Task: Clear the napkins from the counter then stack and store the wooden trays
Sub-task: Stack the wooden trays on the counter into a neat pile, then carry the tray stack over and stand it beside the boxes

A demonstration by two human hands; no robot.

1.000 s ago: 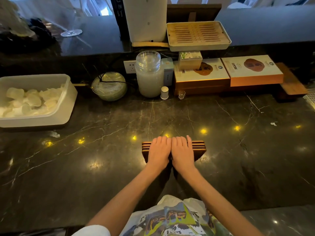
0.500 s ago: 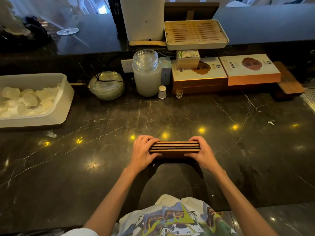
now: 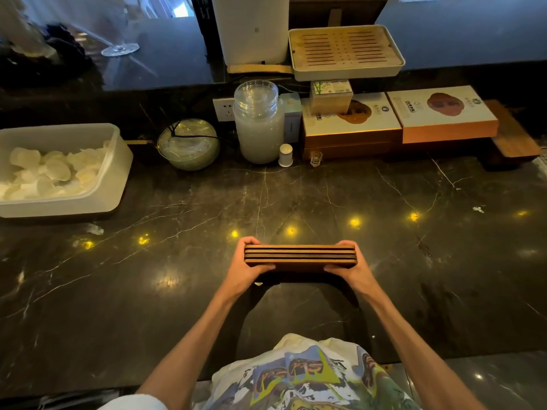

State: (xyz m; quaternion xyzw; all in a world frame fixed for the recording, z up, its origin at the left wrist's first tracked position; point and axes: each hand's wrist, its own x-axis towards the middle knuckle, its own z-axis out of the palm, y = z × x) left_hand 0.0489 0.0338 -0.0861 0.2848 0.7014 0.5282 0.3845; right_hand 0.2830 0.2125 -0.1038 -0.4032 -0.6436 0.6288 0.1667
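A stack of several thin wooden trays [image 3: 299, 257] sits level between my hands, over the dark marble counter [image 3: 296, 196] near its front edge. My left hand [image 3: 247, 266] grips the stack's left end, fingers curled over the far side. My right hand [image 3: 350, 264] grips the right end the same way. The stack's shadow lies on the counter just below it. A small white scrap [image 3: 94, 229] lies on the counter at the left, and another white fleck [image 3: 478, 209] at the right.
A white plastic bin [image 3: 118, 161] with pale crumpled pieces stands at the left. Along the back are a glass bowl [image 3: 188, 144], a lidded glass jar [image 3: 258, 122], boxed goods [image 3: 352, 125], a wooden board [image 3: 515, 137] and a slatted tea tray [image 3: 344, 50] on the raised ledge.
My hands went from lying flat together on top of the stack to gripping its two ends. The stack has come slightly towards me and seems to have risen off the counter.
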